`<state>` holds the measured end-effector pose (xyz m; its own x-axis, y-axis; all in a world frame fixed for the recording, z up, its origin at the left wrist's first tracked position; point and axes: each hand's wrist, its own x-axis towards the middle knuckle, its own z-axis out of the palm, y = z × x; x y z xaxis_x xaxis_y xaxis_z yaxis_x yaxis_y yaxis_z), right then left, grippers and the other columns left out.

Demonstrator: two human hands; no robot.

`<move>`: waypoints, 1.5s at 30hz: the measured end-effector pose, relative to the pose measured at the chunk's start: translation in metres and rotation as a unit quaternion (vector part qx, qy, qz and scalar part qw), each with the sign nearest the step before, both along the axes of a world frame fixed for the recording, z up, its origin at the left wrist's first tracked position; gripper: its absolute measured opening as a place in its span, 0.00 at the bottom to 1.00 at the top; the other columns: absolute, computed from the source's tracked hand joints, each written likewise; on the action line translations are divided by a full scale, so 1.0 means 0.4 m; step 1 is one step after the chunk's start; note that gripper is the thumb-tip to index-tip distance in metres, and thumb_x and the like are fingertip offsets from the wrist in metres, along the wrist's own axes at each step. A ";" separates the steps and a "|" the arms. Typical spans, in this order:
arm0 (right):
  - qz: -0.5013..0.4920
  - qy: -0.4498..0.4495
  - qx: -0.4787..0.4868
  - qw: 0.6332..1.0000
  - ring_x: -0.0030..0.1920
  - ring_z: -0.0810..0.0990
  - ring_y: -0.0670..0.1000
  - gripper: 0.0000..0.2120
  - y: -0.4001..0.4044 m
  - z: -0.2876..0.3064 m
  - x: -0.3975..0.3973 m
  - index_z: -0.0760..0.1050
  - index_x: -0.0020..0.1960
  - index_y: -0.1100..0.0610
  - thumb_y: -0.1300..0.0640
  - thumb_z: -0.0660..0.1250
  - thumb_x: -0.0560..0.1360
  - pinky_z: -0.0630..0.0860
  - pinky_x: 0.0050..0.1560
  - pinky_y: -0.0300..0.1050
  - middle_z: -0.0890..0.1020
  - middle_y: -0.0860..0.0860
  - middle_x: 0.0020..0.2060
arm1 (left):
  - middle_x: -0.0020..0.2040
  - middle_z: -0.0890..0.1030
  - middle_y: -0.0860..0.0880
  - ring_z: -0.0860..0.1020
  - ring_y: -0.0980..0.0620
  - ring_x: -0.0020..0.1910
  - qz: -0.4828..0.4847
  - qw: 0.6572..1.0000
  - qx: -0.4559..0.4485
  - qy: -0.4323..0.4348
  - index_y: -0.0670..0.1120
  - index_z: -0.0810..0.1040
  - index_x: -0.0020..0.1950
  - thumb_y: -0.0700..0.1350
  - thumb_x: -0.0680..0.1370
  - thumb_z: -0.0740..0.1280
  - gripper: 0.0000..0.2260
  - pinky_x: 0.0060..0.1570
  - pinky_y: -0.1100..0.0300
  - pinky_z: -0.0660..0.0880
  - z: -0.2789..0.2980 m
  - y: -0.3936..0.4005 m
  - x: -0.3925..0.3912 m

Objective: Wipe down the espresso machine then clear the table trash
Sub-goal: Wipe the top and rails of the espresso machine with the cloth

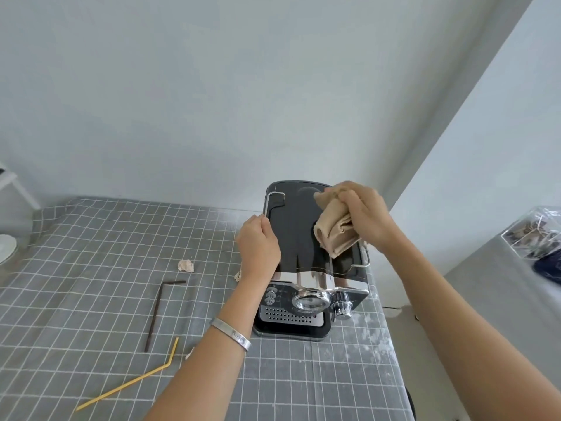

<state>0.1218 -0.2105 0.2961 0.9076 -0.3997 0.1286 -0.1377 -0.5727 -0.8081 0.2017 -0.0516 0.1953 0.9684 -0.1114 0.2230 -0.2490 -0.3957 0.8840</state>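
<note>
A black and chrome espresso machine (pixel 299 235) stands at the table's back right corner. My right hand (pixel 365 215) presses a folded beige cloth (pixel 332 230) on the machine's black top, near its right side. My left hand (pixel 258 246) grips the machine's left edge by the chrome rail. Trash lies on the checked tablecloth to the left: a brown bent straw (pixel 156 311), a yellow bent straw (pixel 136 379), a crumpled paper scrap (pixel 185 265), and a second scrap (pixel 237 276) half hidden behind my left wrist.
The grey checked tablecloth (pixel 76 284) covers the table, whose right edge runs just past the machine. A clear plastic box (pixel 534 230) sits on a grey surface at the right. A white round object (pixel 6 247) shows at the far left edge.
</note>
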 end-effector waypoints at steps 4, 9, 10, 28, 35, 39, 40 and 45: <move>0.045 0.126 -0.054 0.990 0.60 0.73 0.58 0.22 0.048 -0.037 0.091 0.75 0.54 0.48 0.38 0.47 0.77 0.68 0.63 0.54 0.77 0.55 0.56 | 0.28 0.64 0.51 0.61 0.54 0.28 -0.001 1.000 0.001 -0.001 0.44 0.62 0.32 0.39 0.81 0.53 0.17 0.30 0.62 0.56 -0.005 -0.001 0.001; 0.007 0.173 -0.207 0.963 0.79 0.41 0.62 0.48 0.082 -0.144 0.118 0.45 0.80 0.53 0.31 0.63 0.72 0.44 0.77 0.59 0.45 0.57 0.80 | 0.28 0.64 0.51 0.61 0.54 0.28 0.010 1.000 -0.008 -0.014 0.43 0.62 0.33 0.39 0.81 0.53 0.16 0.29 0.61 0.55 -0.014 -0.004 0.003; -0.004 0.162 -0.216 0.963 0.79 0.42 0.62 0.48 0.082 -0.155 0.116 0.44 0.80 0.54 0.32 0.63 0.72 0.44 0.78 0.59 0.46 0.59 0.80 | 0.28 0.63 0.51 0.60 0.54 0.28 0.011 1.000 -0.008 -0.018 0.43 0.62 0.33 0.39 0.81 0.53 0.16 0.29 0.62 0.55 -0.014 -0.005 0.002; 0.002 0.157 -0.302 0.940 0.56 0.78 0.58 0.18 0.176 -0.075 -0.039 0.71 0.61 0.62 0.48 0.62 0.80 0.74 0.52 0.47 0.78 0.57 0.54 | 0.35 0.75 0.43 0.75 0.41 0.38 0.018 1.000 0.000 -0.008 0.43 0.71 0.37 0.40 0.81 0.52 0.15 0.38 0.49 0.72 -0.004 -0.005 0.002; 0.021 0.116 0.140 0.983 0.25 0.76 0.46 0.21 0.010 0.110 -0.003 0.74 0.33 0.57 0.45 0.61 0.80 0.72 0.25 0.36 0.76 0.50 0.25 | 0.35 0.71 0.53 0.74 0.47 0.39 0.024 1.000 0.017 -0.010 0.49 0.68 0.40 0.40 0.81 0.53 0.12 0.44 0.53 0.74 0.002 -0.008 0.006; -0.021 0.134 0.040 0.990 0.41 0.81 0.49 0.17 0.002 0.019 0.106 0.77 0.48 0.55 0.42 0.60 0.78 0.78 0.46 0.47 0.81 0.53 0.40 | 0.34 0.70 0.56 0.73 0.49 0.40 0.021 1.000 0.020 -0.001 0.50 0.68 0.38 0.40 0.81 0.53 0.14 0.45 0.53 0.74 0.007 -0.008 0.001; -0.029 0.152 -0.014 0.988 0.53 0.80 0.53 0.20 0.016 -0.027 0.122 0.75 0.59 0.54 0.40 0.60 0.77 0.77 0.56 0.51 0.81 0.54 0.52 | 0.36 0.74 0.51 0.75 0.46 0.41 0.020 1.000 0.011 0.004 0.47 0.71 0.37 0.40 0.81 0.53 0.14 0.46 0.51 0.74 0.005 -0.008 0.002; -0.019 0.121 -0.255 0.959 0.78 0.53 0.56 0.22 0.072 -0.134 0.156 0.72 0.69 0.55 0.47 0.57 0.79 0.58 0.74 0.63 0.64 0.52 0.76 | 0.40 0.77 0.40 0.75 0.43 0.41 0.019 1.000 -0.010 0.017 0.36 0.74 0.41 0.40 0.81 0.53 0.15 0.40 0.56 0.69 0.003 -0.006 -0.003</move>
